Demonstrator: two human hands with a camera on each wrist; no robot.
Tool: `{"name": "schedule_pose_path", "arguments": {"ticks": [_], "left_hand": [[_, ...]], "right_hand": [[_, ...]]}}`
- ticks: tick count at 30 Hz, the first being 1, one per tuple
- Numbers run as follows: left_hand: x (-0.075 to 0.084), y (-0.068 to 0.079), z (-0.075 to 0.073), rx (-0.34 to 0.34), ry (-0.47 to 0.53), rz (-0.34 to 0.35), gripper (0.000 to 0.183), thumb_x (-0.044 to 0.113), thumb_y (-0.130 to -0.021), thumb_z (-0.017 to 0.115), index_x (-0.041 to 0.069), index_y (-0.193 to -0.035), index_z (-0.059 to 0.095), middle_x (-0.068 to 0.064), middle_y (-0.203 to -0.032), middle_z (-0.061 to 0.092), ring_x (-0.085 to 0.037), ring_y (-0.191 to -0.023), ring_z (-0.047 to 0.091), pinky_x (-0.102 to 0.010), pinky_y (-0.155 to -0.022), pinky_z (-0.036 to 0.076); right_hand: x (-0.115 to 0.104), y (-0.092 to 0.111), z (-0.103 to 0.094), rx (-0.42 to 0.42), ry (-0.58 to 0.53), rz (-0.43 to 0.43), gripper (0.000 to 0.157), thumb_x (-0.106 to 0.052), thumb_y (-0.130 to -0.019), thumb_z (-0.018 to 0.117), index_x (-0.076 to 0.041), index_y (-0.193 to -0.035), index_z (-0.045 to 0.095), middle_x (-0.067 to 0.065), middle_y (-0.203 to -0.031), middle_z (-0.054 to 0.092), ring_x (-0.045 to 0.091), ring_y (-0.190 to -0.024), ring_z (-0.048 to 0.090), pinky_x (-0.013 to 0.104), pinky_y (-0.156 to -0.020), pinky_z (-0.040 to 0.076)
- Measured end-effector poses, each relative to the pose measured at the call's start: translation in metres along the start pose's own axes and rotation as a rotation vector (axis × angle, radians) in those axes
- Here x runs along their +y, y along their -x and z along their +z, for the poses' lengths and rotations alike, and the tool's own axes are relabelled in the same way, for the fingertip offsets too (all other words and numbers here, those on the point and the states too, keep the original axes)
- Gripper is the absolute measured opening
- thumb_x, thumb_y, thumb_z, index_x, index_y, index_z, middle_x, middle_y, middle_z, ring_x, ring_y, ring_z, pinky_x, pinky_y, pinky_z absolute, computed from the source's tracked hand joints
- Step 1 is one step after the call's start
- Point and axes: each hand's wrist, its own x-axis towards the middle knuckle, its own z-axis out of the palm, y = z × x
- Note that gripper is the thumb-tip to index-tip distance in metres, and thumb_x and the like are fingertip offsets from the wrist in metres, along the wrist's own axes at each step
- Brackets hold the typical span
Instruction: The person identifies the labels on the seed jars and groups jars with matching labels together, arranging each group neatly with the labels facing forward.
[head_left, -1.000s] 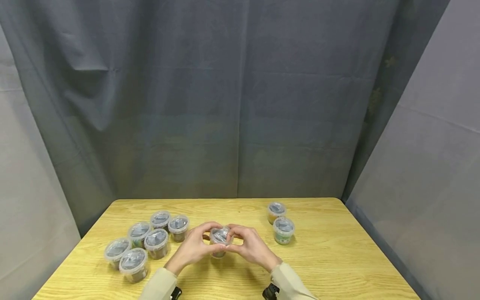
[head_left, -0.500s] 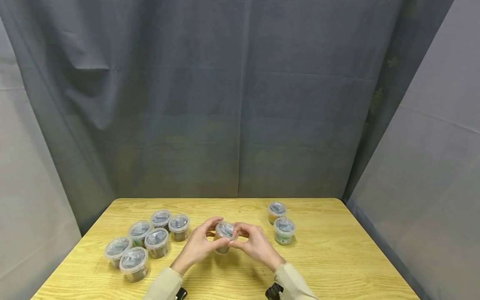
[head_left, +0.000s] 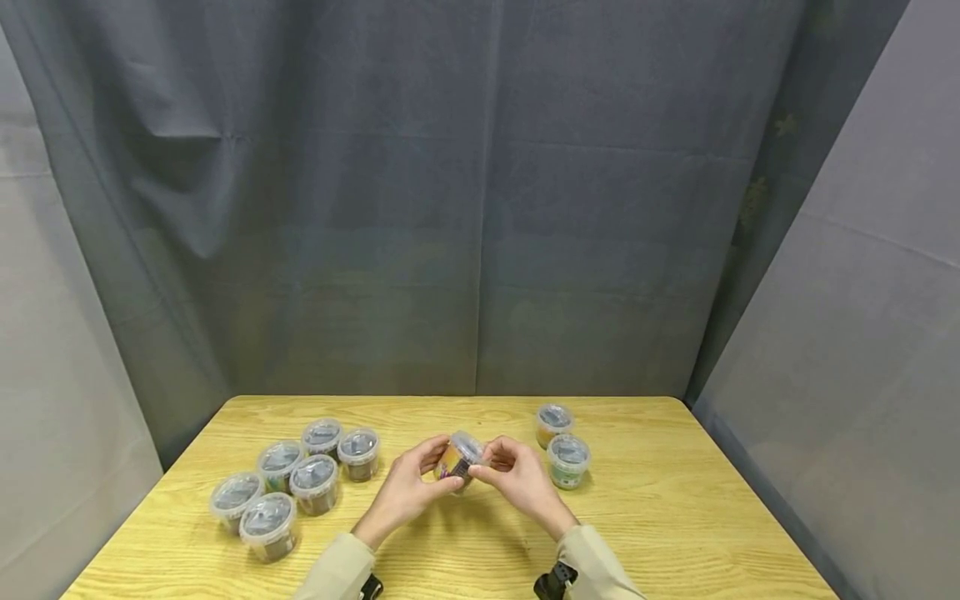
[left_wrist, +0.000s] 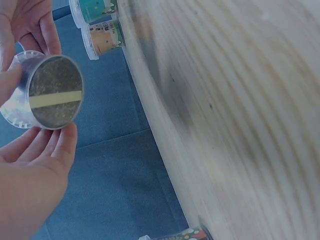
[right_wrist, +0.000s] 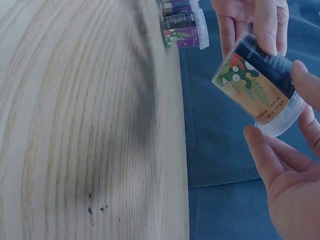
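Between the two hands is a small clear plastic tub [head_left: 454, 461] with a lid, lifted off the table and tipped so its lid faces up and right. Its orange and black label [right_wrist: 255, 82] carries printed leaves and flowers. The left hand [head_left: 407, 487] grips the tub's body between thumb and fingers. At the lid's rim [right_wrist: 284, 120], the right hand [head_left: 522, 481] pinches with thumb and fingers. In the left wrist view the tub's base [left_wrist: 56, 80] shows dark, grainy contents and a pale strip across it.
Several similar lidded tubs [head_left: 313, 485] stand grouped at the table's left. Two more, one orange-labelled tub [head_left: 554, 425] and one green-labelled tub [head_left: 567, 462], stand at the right. A grey curtain [head_left: 480, 208] hangs behind the wooden table [head_left: 675, 517].
Both hands have raised the tub and shifted it slightly right. It has tilted from nearly upright, so its printed side now shows. The other tubs have stayed put.
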Motion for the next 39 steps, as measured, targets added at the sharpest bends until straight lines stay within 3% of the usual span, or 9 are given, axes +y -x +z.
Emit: {"name": "schedule_pose_path", "arguments": {"ticks": [4, 11, 15, 22, 27, 33, 39], "left_hand": [[0.001, -0.002, 0.002, -0.005, 0.020, -0.041, 0.066, 0.033, -0.089, 0.073, 0.000, -0.140, 0.048, -0.021, -0.135, 0.058, -0.037, -0.121, 0.059, -0.050, -0.103, 0.049], [-0.001, -0.004, 0.006, -0.008, 0.074, -0.078, 0.063, 0.031, -0.089, 0.073, -0.003, -0.137, 0.051, -0.020, -0.126, 0.064, -0.032, -0.111, 0.066, -0.037, -0.092, 0.057], [-0.001, -0.004, 0.011, 0.035, 0.063, -0.074, 0.061, 0.030, -0.085, 0.078, 0.000, -0.133, 0.056, -0.017, -0.122, 0.067, -0.029, -0.107, 0.067, -0.041, -0.092, 0.056], [0.004, -0.004, 0.019, 0.106, -0.021, -0.033, 0.062, 0.030, -0.078, 0.084, 0.005, -0.128, 0.059, -0.017, -0.120, 0.068, -0.033, -0.108, 0.067, -0.048, -0.093, 0.055], [0.003, -0.006, 0.018, 0.055, 0.038, -0.031, 0.060, 0.030, -0.083, 0.080, 0.003, -0.132, 0.057, -0.017, -0.122, 0.066, -0.032, -0.109, 0.066, -0.047, -0.095, 0.054], [0.001, -0.007, 0.016, -0.050, 0.132, -0.053, 0.061, 0.029, -0.089, 0.073, -0.001, -0.137, 0.052, -0.017, -0.124, 0.064, -0.029, -0.110, 0.065, -0.035, -0.093, 0.056], [0.000, -0.005, 0.023, 0.022, 0.092, -0.089, 0.063, 0.035, -0.084, 0.078, 0.003, -0.134, 0.056, -0.013, -0.120, 0.068, -0.025, -0.107, 0.066, -0.041, -0.094, 0.056]], "right_hand": [[-0.001, -0.001, -0.002, 0.048, -0.091, 0.041, 0.024, -0.023, -0.084, 0.078, -0.007, -0.088, 0.061, 0.005, -0.099, 0.070, 0.018, -0.100, 0.068, 0.032, -0.090, 0.057], [-0.001, 0.001, -0.007, 0.043, -0.186, 0.067, 0.024, -0.017, -0.084, 0.078, -0.002, -0.090, 0.060, 0.010, -0.105, 0.071, 0.021, -0.103, 0.067, 0.033, -0.093, 0.056], [-0.002, 0.003, -0.010, 0.025, -0.227, 0.082, 0.023, -0.015, -0.085, 0.077, -0.001, -0.091, 0.059, 0.011, -0.109, 0.070, 0.024, -0.110, 0.065, 0.036, -0.097, 0.054], [-0.006, 0.001, -0.011, 0.048, -0.226, 0.106, 0.030, -0.025, -0.086, 0.077, -0.003, -0.083, 0.056, 0.009, -0.105, 0.072, 0.021, -0.104, 0.066, 0.033, -0.087, 0.054], [-0.004, 0.000, -0.016, 0.053, -0.224, 0.102, 0.031, -0.026, -0.085, 0.077, -0.005, -0.081, 0.055, 0.010, -0.116, 0.070, 0.028, -0.116, 0.063, 0.042, -0.096, 0.053], [-0.003, -0.001, -0.019, 0.057, -0.222, 0.090, 0.032, -0.028, -0.084, 0.078, -0.006, -0.081, 0.055, 0.010, -0.121, 0.069, 0.031, -0.121, 0.061, 0.047, -0.099, 0.052], [0.002, 0.001, -0.016, 0.076, -0.244, 0.111, 0.026, -0.022, -0.086, 0.077, -0.005, -0.086, 0.057, 0.012, -0.124, 0.067, 0.029, -0.117, 0.063, 0.043, -0.098, 0.053]]}}
